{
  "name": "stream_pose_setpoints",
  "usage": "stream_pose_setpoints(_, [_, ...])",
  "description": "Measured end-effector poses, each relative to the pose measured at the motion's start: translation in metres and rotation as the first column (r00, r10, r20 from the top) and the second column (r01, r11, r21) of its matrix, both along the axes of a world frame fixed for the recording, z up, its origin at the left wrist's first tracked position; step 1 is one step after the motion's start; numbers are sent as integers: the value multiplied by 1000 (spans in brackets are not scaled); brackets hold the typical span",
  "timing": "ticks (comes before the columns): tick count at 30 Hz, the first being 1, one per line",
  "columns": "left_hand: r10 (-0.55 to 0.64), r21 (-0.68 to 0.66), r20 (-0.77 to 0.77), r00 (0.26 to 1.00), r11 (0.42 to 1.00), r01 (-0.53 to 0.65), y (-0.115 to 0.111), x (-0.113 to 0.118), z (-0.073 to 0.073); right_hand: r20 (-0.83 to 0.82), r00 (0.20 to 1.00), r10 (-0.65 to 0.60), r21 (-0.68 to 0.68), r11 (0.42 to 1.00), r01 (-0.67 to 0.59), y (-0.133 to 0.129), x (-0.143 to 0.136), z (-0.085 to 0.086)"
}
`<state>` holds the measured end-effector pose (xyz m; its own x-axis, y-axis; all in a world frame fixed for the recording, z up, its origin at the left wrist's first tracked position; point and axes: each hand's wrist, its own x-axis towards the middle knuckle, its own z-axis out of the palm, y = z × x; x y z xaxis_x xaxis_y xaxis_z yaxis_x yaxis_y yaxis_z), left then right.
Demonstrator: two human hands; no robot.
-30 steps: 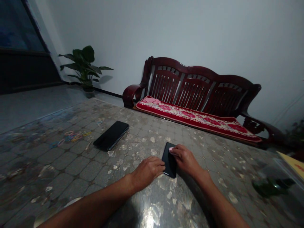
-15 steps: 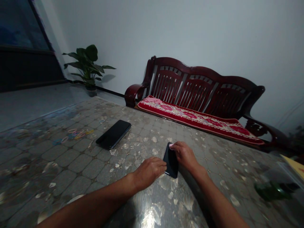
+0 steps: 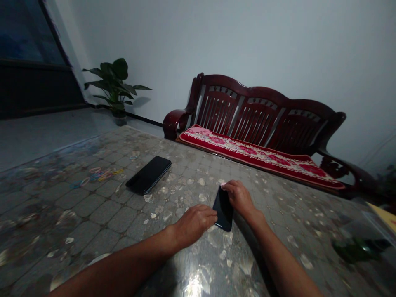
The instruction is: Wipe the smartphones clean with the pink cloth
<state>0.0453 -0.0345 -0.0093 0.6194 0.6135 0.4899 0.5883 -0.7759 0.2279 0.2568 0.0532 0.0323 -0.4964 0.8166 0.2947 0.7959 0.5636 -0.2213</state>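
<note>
A dark phone [image 3: 223,211] lies flat on the patterned tabletop [image 3: 198,251], between my hands. My left hand [image 3: 195,222] rests at its left edge, fingers together and touching the phone's side. At the phone's far end, my right hand [image 3: 240,197] pinches a small pink piece [image 3: 223,185], mostly covered by the fingers, against the top edge. A larger black phone [image 3: 149,175] lies on the table to the left, away from both hands.
Colored rubber bands [image 3: 103,175] are scattered at the left. A green glass object [image 3: 355,249] and a yellow item [image 3: 383,216] are at the right. Behind the table stand a wooden bench [image 3: 262,95] and a potted plant [image 3: 114,82].
My right hand has shifted slightly away from me, carrying the pink piece to the phone's far edge. My left hand has stayed in place.
</note>
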Motion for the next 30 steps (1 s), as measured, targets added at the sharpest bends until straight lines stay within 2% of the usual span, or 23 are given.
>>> stream_pose_setpoints(6, [-6, -10, -19, 1000, 1000, 6, 0, 0, 0, -38, 984, 175, -34, 984, -176, -12, 2, 1])
stream_pose_setpoints(12, [12, 10, -26, 1000, 1000, -12, -1, 1, -2, 0, 996, 84, -6, 996, -84, -10, 1, 5])
stream_pose_setpoints(19, [0, 7, -22, 1000, 1000, 0, -1, 2, 1, -46, 980, 191, -3, 981, -192, -22, 3, 1])
stream_pose_setpoints(24, [6, -15, -33, 999, 1000, -7, -3, 2, 6, -47, 995, 84, 9, 996, -84, -19, 5, 1])
stream_pose_setpoints(26, [7, -19, -37, 999, 1000, -8, -3, 2, 7, -70, 990, 119, 11, 993, -118, -22, 5, 0])
stream_pose_setpoints(30, [2, -10, -65, 998, 1000, -3, -4, 3, 8, -93, 958, 273, 14, 962, -273, -33, 6, -2])
